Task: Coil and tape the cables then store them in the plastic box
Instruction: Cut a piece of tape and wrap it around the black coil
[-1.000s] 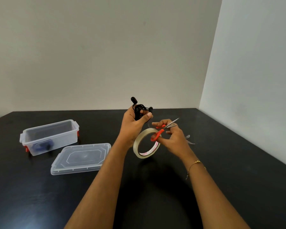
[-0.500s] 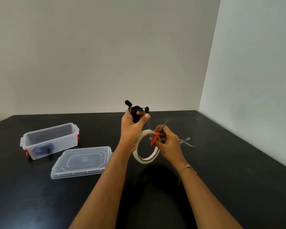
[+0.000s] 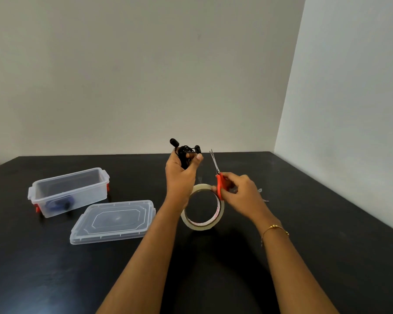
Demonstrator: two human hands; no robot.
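Left hand (image 3: pixel 179 175) grips coiled black cable (image 3: pixel 186 152), tape roll (image 3: pixel 202 207) hanging below; right hand (image 3: pixel 238 191) grips scissors (image 3: pixel 218 177). Bare table (image 3: pixel 304 223) stretches rightward to the wall.

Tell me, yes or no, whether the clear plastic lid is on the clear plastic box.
No, the clear plastic lid lies flat on the black table beside the open clear plastic box.

Black table (image 3: pixel 55 279), matte, set against pale walls. At ten o'clock, clear plastic box (image 3: pixel 69 192) standing open, a dark item inside. Just beside it toward centre, its lid (image 3: pixel 114 220) lying flat.
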